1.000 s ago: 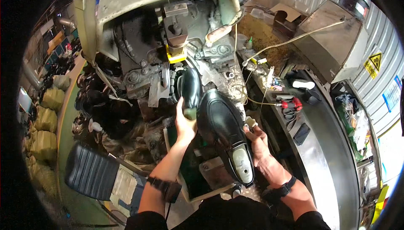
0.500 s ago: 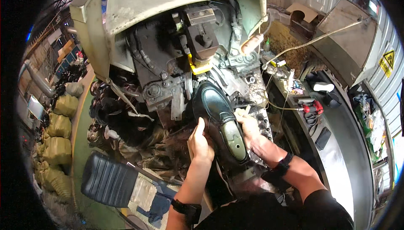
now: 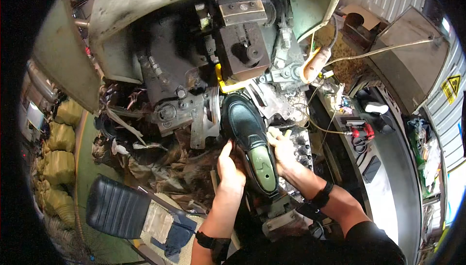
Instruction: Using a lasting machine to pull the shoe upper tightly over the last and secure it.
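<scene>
I hold the black shoe between both hands: the left hand clasps the left flank toward the heel, thumb up and fingers mostly hidden, and the right hand bears on the right flank, fingers curled in. A small pale piece shows at the right fingers; I cannot tell whether it is pinched or only rests there. The shoe sits at the mouth of the machine, its toe just short of the yellow bracket and between the left metal plate and the right metal plate; contact with either cannot be confirmed. Risk, in my judgement: uneven pressure from my hands could yaw the toe, so that the upper scuffs on a plate edge. A loose hold at the heel could let the shoe roll. Fingers carried too far forward could be trapped against the plates. Orientation: the toe points away from the wearer, slightly left; the heel, with the green last exposed, faces back. The long axis runs fore and aft, canted slightly, upper side up.
</scene>
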Motion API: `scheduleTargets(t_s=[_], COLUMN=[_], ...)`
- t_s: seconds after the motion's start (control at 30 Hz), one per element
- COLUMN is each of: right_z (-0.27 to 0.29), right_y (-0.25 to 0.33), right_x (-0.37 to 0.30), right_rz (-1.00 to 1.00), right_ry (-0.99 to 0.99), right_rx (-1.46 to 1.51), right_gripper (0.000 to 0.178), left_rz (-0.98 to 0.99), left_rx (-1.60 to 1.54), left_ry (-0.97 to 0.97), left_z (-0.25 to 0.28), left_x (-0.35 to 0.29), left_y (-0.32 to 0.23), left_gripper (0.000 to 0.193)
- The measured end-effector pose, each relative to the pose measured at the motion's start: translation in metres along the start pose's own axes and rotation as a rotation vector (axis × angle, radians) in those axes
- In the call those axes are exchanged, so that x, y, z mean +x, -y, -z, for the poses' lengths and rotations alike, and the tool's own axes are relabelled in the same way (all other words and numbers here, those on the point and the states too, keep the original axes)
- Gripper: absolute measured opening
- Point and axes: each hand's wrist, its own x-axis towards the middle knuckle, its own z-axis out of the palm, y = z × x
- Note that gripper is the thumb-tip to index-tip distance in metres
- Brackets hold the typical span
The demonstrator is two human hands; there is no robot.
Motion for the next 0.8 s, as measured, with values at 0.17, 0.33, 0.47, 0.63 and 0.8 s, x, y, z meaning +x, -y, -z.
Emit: scheduleTargets(t_s=[0.17, 0.33, 0.47, 0.63, 0.8], right_z=[0.004, 0.003, 0.0, 0.0, -0.004], right_y=[-0.002, -0.001, -0.002, -0.009, -0.009], right_x=[0.002, 0.002, 0.001, 0.006, 0.006], right_rz=[-0.033, -0.015, -0.044, 0.025, 0.018], right_ry=[0.059, 0.063, 0.012, 0.004, -0.01], right_rx=[0.108, 0.09, 0.069, 0.038, 0.056], right_gripper=[0.029, 0.04, 0.051, 0.054, 0.065], left_rz=[-0.001, -0.053, -0.15, -0.19, -0.248], left_rx=[-0.019, -0.06, -0.093, -0.038, 0.018], left_ry=[0.092, -0.003, -0.103, -0.18, -0.259], left_z=[0.0, 0.0, 0.003, 0.009, 0.007], left_x=[-0.002, 0.001, 0.011, 0.019, 0.022], left_y=[0.0, 0.011, 0.02, 0.025, 0.028], left_gripper=[0.028, 0.032, 0.034, 0.037, 0.035])
